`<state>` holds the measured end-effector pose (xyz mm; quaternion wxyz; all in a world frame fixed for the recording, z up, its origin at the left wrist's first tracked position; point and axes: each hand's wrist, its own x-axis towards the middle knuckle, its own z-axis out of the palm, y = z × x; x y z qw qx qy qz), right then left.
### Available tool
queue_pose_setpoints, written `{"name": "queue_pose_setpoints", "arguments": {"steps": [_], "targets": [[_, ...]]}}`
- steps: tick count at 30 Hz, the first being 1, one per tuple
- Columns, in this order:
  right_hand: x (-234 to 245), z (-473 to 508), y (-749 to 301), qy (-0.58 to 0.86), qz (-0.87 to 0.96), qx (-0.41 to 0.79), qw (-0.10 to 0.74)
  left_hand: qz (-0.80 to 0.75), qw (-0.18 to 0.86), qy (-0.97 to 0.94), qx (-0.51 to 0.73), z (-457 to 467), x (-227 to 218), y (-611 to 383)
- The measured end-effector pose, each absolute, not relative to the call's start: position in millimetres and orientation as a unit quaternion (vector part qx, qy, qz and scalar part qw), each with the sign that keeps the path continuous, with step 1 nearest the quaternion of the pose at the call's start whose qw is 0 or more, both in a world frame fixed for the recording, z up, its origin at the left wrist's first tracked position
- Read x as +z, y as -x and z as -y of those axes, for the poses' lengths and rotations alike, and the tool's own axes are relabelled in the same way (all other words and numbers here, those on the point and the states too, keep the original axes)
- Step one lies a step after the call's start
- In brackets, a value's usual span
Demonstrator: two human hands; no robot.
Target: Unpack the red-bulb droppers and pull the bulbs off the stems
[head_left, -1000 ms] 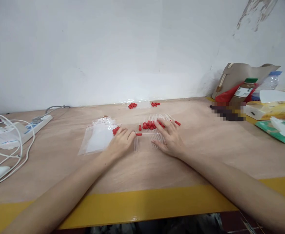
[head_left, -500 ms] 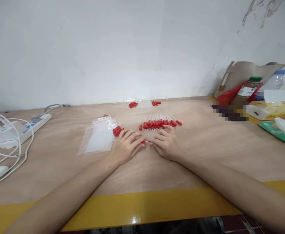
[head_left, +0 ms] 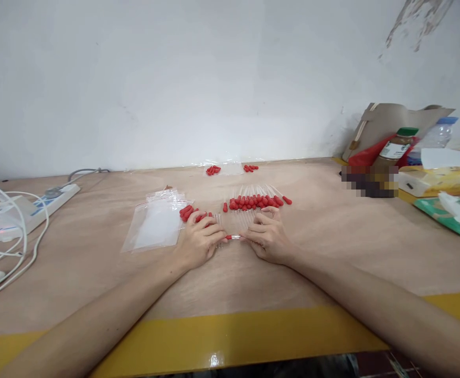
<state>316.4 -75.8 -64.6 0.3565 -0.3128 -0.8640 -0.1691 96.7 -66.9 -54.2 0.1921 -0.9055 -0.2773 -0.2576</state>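
Left hand (head_left: pixel 202 239) here, fingers nearly closed, pinching the red end of a clear tube (head_left: pixel 235 237); right hand (head_left: pixel 269 236), fingers bent and drawn together, nips the other side. The tube spans the narrow gap between them. Just beyond, a row of red-bulbed droppers (head_left: pixel 253 201) crowds the far side; plastic bags (head_left: pixel 154 226) flank the left. Nearside, a broad stretch of tabletop (head_left: pixel 230 286) runs to its yellow edge (head_left: pixel 217 341).
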Motion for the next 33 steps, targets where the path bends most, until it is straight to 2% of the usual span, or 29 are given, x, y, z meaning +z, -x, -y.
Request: {"name": "queue_pose_setpoints", "arguments": {"steps": [5,10,14,21,27,33], "targets": [[-66,69,-338,0.358,0.836,-0.14,0.392,0.326,0.164,0.877,-0.311,66,-55,-84],[-66,62,-343,0.408,0.806,-0.082,0.421,0.38,0.076,0.826,-0.409,58,-48,-81],[-64,66,-327,0.412,0.809,-0.081,0.412,0.472,0.112,0.748,-0.453,39,-36,-64],[-58,66,-306,0.402,0.821,-0.139,0.381,0.565,-0.014,0.691,-0.451,15,-37,-35],[-61,57,-283,0.4,0.834,-0.192,0.327,0.559,0.015,0.74,-0.373,15,-41,-37],[-66,61,-274,0.411,0.838,-0.146,0.327,0.551,0.03,0.77,-0.32,16,-45,-37]]}}
